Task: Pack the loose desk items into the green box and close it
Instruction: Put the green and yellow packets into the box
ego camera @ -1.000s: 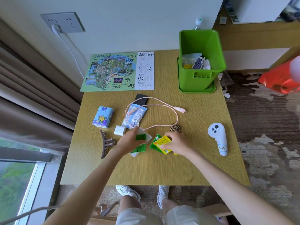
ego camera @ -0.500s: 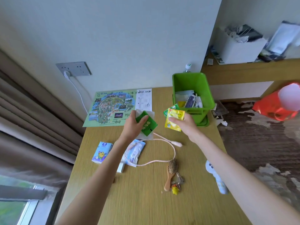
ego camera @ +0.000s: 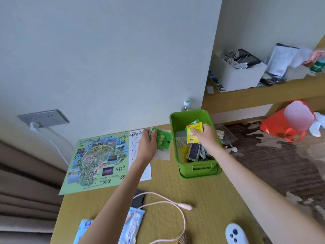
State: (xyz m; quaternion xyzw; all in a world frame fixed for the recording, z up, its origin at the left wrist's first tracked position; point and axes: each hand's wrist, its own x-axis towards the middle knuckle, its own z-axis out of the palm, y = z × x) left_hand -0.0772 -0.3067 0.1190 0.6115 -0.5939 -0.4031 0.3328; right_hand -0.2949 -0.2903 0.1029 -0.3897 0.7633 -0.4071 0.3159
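Nearest, a pink cable point(ego camera: 184, 206) lies on the desk point(ego camera: 211, 191); further on, the left hand point(ego camera: 147, 147) pinches 1 green packet point(ego camera: 163, 140) just left of the green box point(ego camera: 198, 169); the right hand point(ego camera: 206, 138) grips 1 yellow packet point(ego camera: 192, 136) above its opening, likely dropping first.

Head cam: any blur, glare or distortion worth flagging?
Head view: wide-angle bend, the wall edge leans; soft even daylight, no glare on the desk; right hand and its yellow packet slightly smeared, print unreadable; green packet in the left hand soft too; a pale blurred patch covers part of the red bag.
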